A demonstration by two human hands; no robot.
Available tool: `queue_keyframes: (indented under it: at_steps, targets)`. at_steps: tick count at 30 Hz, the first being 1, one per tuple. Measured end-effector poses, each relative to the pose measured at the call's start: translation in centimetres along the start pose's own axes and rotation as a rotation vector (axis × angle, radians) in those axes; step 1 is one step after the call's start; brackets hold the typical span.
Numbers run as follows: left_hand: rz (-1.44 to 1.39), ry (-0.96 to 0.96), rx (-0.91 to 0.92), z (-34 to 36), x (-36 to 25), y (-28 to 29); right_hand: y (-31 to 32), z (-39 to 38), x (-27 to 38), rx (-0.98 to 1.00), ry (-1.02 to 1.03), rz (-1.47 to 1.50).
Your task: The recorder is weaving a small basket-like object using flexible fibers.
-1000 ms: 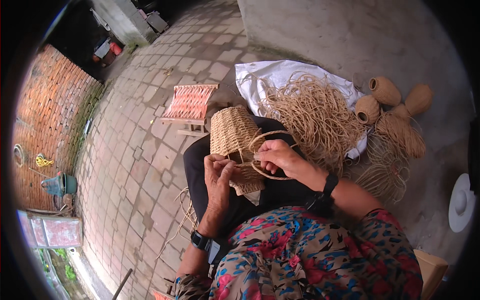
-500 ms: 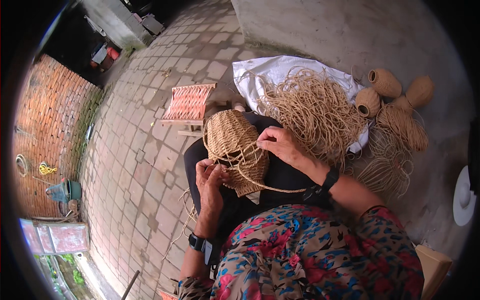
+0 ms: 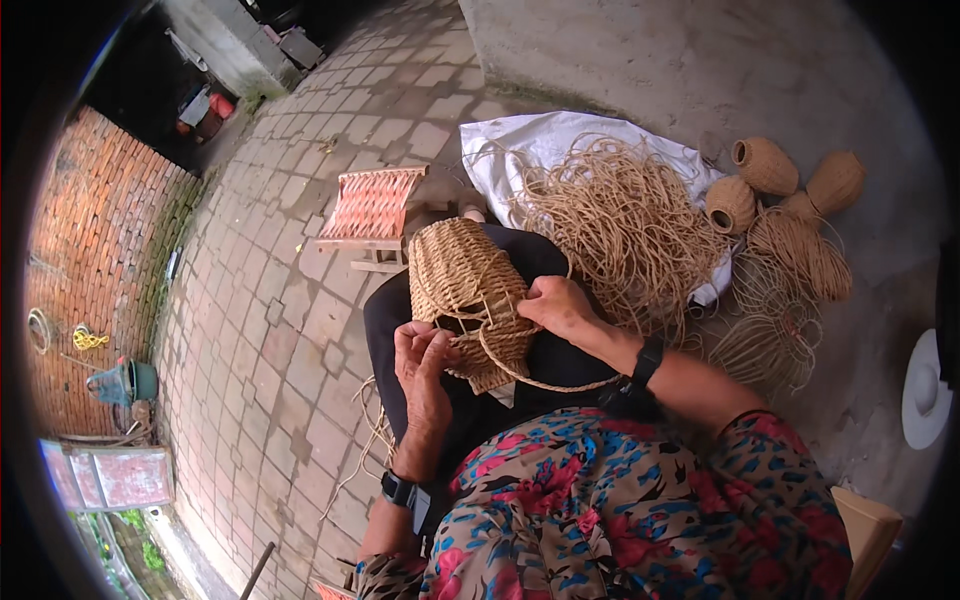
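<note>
A tan woven basket (image 3: 463, 268) lies across my dark-trousered lap, with a dark gap in its weave facing me. At the left side of the gap, the thumb and fingers of my left hand (image 3: 424, 368) are pinched on the edge, and the fingertips are partly hidden. My right hand (image 3: 562, 308) pinches the weave at the right side, thumb against forefinger. From the basket a twisted cord (image 3: 545, 384) curves under my right hand toward my right wrist. Short strand ends stick out around the gap.
To the right, a big tangle of cord (image 3: 625, 215) rests on a white sack (image 3: 495, 140). Beyond it are several small woven baskets (image 3: 768, 166) and a cord bundle (image 3: 800, 250). A low stool with a red-and-white woven seat (image 3: 372, 200) stands ahead on the paving.
My right hand has come down slightly onto the basket's right edge, and strands raised there now lie lower. The left hand stays at the gap.
</note>
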State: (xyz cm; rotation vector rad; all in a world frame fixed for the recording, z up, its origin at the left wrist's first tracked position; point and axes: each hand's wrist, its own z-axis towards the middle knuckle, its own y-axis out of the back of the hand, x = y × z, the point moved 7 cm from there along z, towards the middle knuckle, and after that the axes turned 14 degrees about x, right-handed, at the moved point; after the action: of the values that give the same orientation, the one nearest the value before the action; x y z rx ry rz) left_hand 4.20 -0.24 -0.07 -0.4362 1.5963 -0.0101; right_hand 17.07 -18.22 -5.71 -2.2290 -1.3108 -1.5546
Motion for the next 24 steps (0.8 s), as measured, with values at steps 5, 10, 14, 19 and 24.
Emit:
queue_keyframes:
  at_steps: [5, 10, 14, 19, 24]
  targets:
    - [0.025, -0.027, 0.002, -0.2, 0.1, -0.3, -0.5, 0.4, -0.2, -0.073, -0.043, -0.042]
    - [-0.044, 0.005, -0.048, 2.2, 0.0, 2.3, -0.1, -0.5, 2.7, 0.181, 0.156, 0.539]
    - [-0.126, 0.182, -0.091, 3.7, 2.0, 4.9, 0.3, -0.6, 4.2, 0.465, 0.187, 0.610]
    - [-0.156, 0.229, -0.145, 4.3, 3.9, 6.8, 10.9, -0.7, -5.5, -0.006, 0.160, 0.577]
    - [-0.082, 0.276, -0.125, 4.8, 3.8, 6.2, 34.0, -10.8, -29.8, -0.816, -0.280, 0.239]
